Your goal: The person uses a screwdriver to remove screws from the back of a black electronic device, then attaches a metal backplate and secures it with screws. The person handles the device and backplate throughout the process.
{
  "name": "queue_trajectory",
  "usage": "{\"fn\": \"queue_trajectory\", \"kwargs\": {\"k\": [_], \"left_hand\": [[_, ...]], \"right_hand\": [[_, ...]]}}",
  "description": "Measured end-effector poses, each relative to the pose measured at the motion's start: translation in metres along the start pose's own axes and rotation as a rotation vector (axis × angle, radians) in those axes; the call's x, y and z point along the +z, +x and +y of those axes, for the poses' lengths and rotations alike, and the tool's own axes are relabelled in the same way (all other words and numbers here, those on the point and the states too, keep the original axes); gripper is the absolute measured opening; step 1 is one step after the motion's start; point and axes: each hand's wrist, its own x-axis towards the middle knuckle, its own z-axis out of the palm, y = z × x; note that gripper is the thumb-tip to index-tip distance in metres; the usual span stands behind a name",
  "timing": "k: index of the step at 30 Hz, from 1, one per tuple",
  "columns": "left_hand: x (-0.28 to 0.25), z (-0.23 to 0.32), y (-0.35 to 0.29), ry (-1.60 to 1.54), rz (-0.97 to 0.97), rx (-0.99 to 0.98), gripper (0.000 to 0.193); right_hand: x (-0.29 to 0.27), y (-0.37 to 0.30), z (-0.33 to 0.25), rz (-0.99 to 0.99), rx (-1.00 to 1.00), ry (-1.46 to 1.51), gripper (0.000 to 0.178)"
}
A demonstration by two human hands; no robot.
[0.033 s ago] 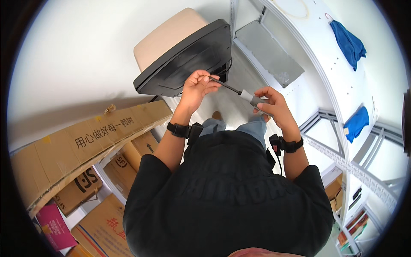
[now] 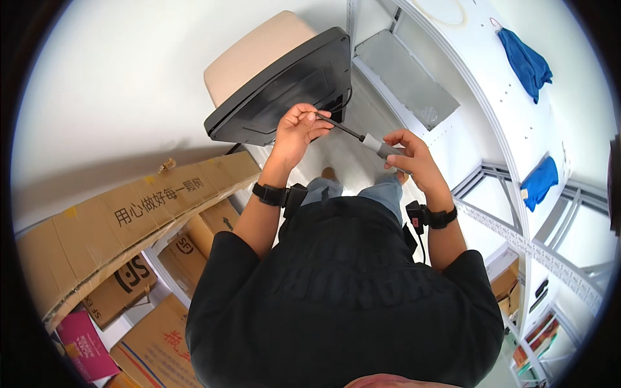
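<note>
Hardly anything is shifting since the earlier frame: we are seeing the whole view slip by a hair, while our hands are keeping their pose.

At far left, a pink box (image 2: 87, 346) is sitting among brown cartons (image 2: 155, 343), and a long cardboard sheet (image 2: 142, 210) is running above them. Beyond it, a beige block (image 2: 259, 55) is standing behind a tilted black panel (image 2: 307, 81), both near the white wall. Our left hand (image 2: 297, 134) is showing against that panel's lower edge; whether it is touching it, we cannot tell. Its thumb and forefinger are pinching the tip of a thin dark rod (image 2: 343, 129), the other fingers curling loosely.

The rod is slanting down to the right, between our hands, in front of our body, and ending in a grey handle (image 2: 372, 143). Our right hand (image 2: 415, 160) is gripping that handle, thumb against fingers. Farther right, a grey sheet (image 2: 407, 81) is lying beyond the hands, and two blue cloths (image 2: 525, 64) are hanging on the white surface (image 2: 482, 61).
</note>
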Motion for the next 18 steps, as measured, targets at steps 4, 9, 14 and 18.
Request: {"fn": "queue_trajectory", "kwargs": {"k": [4, 9, 14, 18], "left_hand": [[-0.005, 0.020, -0.010, -0.077, -0.002, -0.002, 0.015], [-0.012, 0.032, -0.009, -0.205, 0.144, -0.001, 0.019], [-0.010, 0.045, -0.002, -0.264, 0.255, -0.020, 0.019], [-0.011, 0.046, 0.004, -0.270, 0.277, -0.008, 0.020]], "right_hand": [[0.029, 0.002, 0.014, 0.021, -0.031, -0.007, 0.029], [0.074, 0.005, 0.013, 0.090, -0.158, -0.022, 0.027], [0.102, 0.014, 0.024, 0.139, -0.192, 0.020, 0.030], [0.117, 0.021, 0.027, 0.171, -0.212, 0.048, 0.030]]}}
